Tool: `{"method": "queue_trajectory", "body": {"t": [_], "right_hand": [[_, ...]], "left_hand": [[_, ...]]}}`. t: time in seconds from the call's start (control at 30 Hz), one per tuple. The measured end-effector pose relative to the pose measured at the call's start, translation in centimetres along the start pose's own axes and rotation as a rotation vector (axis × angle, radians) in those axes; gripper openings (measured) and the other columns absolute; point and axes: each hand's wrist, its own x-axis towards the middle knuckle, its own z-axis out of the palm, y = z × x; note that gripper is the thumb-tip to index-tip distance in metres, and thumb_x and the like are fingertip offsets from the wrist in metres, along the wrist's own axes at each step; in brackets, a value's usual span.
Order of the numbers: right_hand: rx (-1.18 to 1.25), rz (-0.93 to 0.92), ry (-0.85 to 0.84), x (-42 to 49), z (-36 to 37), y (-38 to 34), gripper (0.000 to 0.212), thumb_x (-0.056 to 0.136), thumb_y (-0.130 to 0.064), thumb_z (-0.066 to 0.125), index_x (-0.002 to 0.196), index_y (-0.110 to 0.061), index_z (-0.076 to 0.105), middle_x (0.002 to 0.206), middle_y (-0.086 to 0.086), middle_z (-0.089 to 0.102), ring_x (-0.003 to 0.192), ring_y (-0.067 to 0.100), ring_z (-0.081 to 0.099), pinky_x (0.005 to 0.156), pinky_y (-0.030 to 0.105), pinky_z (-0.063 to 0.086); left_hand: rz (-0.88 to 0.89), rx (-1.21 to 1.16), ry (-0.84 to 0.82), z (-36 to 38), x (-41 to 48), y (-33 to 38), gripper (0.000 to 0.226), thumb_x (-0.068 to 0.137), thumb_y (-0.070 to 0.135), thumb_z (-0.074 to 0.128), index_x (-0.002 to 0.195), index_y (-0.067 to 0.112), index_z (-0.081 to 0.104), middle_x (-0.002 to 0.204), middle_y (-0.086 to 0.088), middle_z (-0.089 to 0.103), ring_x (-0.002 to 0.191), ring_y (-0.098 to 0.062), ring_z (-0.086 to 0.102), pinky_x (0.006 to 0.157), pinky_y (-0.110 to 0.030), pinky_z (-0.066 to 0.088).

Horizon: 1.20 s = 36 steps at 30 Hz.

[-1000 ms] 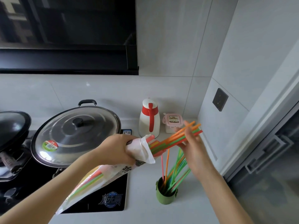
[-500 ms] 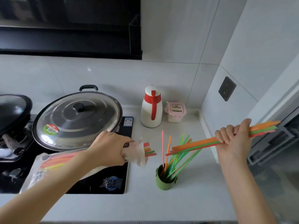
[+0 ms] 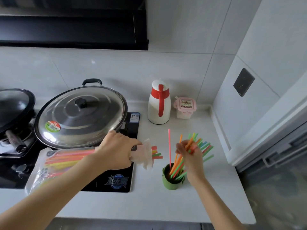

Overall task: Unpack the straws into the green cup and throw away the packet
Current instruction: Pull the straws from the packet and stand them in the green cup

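A small green cup [image 3: 169,184] stands on the white counter, with several coloured straws [image 3: 177,165] leaning out of it to the upper right. My right hand [image 3: 191,155] is just above the cup's right side, fingers closed around a bunch of orange and green straws whose lower ends sit in the cup. One pink straw [image 3: 169,143] stands almost upright. My left hand [image 3: 118,151] grips the clear plastic straw packet [image 3: 54,165] near its open end, where a few straw tips [image 3: 157,152] poke out. The packet lies level over the cooktop and holds several straws.
A black induction cooktop [image 3: 116,181] lies under the packet, with a lidded wok [image 3: 81,114] behind it and a second dark pan [image 3: 15,105] at far left. A white and red jug [image 3: 159,103] and a pink container [image 3: 184,107] stand by the back wall. The counter ends at right.
My right hand has swung the bunch of straws from out at the right down into the green cup. My left hand holds the packet in about the same place.
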Motion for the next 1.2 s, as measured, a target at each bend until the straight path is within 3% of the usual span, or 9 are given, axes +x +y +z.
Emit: {"method": "queue_trajectory", "body": {"t": [0.1, 0.27, 0.37, 0.43, 0.57, 0.7, 0.87, 1.07, 1.2], "right_hand": [[0.020, -0.178, 0.074, 0.6, -1.0, -2.0, 0.010, 0.086, -0.009, 0.064, 0.089, -0.013, 0.056, 0.069, 0.001, 0.061, 0.065, 0.011, 0.062, 0.064, 0.019, 0.049], [-0.710, -0.617, 0.047, 1.8, -1.2, -3.1, 0.012, 0.090, -0.013, 0.054, 0.086, -0.010, 0.066, 0.084, 0.008, 0.070, 0.085, 0.029, 0.064, 0.078, 0.023, 0.041], [-0.724, -0.860, 0.211, 1.8, -1.8, -5.4, 0.024, 0.092, -0.015, 0.047, 0.099, -0.002, 0.067, 0.099, 0.008, 0.068, 0.097, 0.022, 0.060, 0.089, 0.025, 0.043], [-0.498, -0.614, 0.108, 0.4, -1.7, -7.1, 0.025, 0.095, -0.025, 0.045, 0.106, -0.014, 0.064, 0.103, 0.001, 0.067, 0.097, 0.015, 0.061, 0.085, 0.026, 0.049], [-0.165, -0.025, -0.426, -1.8, 0.3, -7.5, 0.036, 0.085, -0.044, 0.053, 0.117, -0.029, 0.053, 0.097, -0.001, 0.064, 0.074, 0.014, 0.064, 0.059, 0.030, 0.053], [-0.132, -0.192, -0.366, -2.2, 1.8, -7.6, 0.018, 0.090, -0.021, 0.059, 0.106, -0.014, 0.063, 0.068, -0.016, 0.067, 0.055, 0.001, 0.056, 0.051, 0.015, 0.042], [-0.170, -0.426, -0.225, -2.4, 1.8, -8.7, 0.005, 0.089, -0.021, 0.061, 0.088, -0.023, 0.065, 0.072, -0.006, 0.072, 0.064, 0.012, 0.065, 0.058, 0.026, 0.051], [0.194, -0.200, -0.149, -1.5, -0.4, -10.0, 0.016, 0.092, -0.015, 0.055, 0.078, -0.012, 0.063, 0.047, -0.005, 0.041, 0.045, 0.012, 0.031, 0.044, 0.023, 0.028], [0.288, -0.098, -0.276, -1.3, -0.4, -9.7, 0.031, 0.080, -0.043, 0.067, 0.089, -0.014, 0.063, 0.051, -0.002, 0.036, 0.046, 0.013, 0.027, 0.044, 0.026, 0.023]], "left_hand": [[0.007, -0.002, 0.002, 0.0, 0.1, 0.1, 0.053, 0.067, 0.029, 0.054, 0.118, 0.041, 0.053, 0.087, 0.008, 0.072, 0.085, -0.017, 0.065, 0.074, -0.027, 0.041], [0.003, 0.017, 0.019, -0.9, 0.6, 0.6, 0.056, 0.068, 0.026, 0.053, 0.121, 0.043, 0.050, 0.076, 0.007, 0.061, 0.084, -0.017, 0.063, 0.070, -0.027, 0.034], [-0.001, 0.055, 0.081, -2.2, 0.5, 0.7, 0.057, 0.068, 0.025, 0.052, 0.123, 0.043, 0.048, 0.071, 0.007, 0.054, 0.084, -0.018, 0.062, 0.069, -0.028, 0.027], [0.009, 0.070, 0.154, -3.3, 0.5, 0.6, 0.056, 0.065, 0.025, 0.053, 0.118, 0.042, 0.051, 0.074, 0.006, 0.061, 0.083, -0.019, 0.061, 0.067, -0.029, 0.026], [0.069, 0.039, 0.281, -5.4, 1.3, 0.2, 0.049, 0.055, 0.027, 0.053, 0.101, 0.040, 0.061, 0.067, 0.007, 0.066, 0.070, -0.020, 0.063, 0.056, -0.024, 0.023], [0.063, -0.151, 0.187, -7.0, 1.9, 0.8, 0.050, 0.062, 0.036, 0.065, 0.112, 0.044, 0.060, 0.079, 0.014, 0.071, 0.078, -0.013, 0.064, 0.066, -0.020, 0.035], [-0.019, -0.304, 0.021, -8.5, 2.2, 1.1, 0.054, 0.060, 0.042, 0.078, 0.110, 0.044, 0.059, 0.067, 0.027, 0.054, 0.078, -0.009, 0.058, 0.066, -0.018, 0.036], [-0.082, -0.409, -0.037, -8.1, 1.7, 0.5, 0.046, 0.056, 0.036, 0.080, 0.099, 0.034, 0.063, 0.077, 0.012, 0.068, 0.076, -0.012, 0.062, 0.066, -0.022, 0.046], [-0.102, -0.471, -0.024, -8.0, 1.5, 0.8, 0.038, 0.055, 0.031, 0.080, 0.090, 0.033, 0.064, 0.071, 0.012, 0.066, 0.070, -0.009, 0.061, 0.058, -0.017, 0.043]]}}
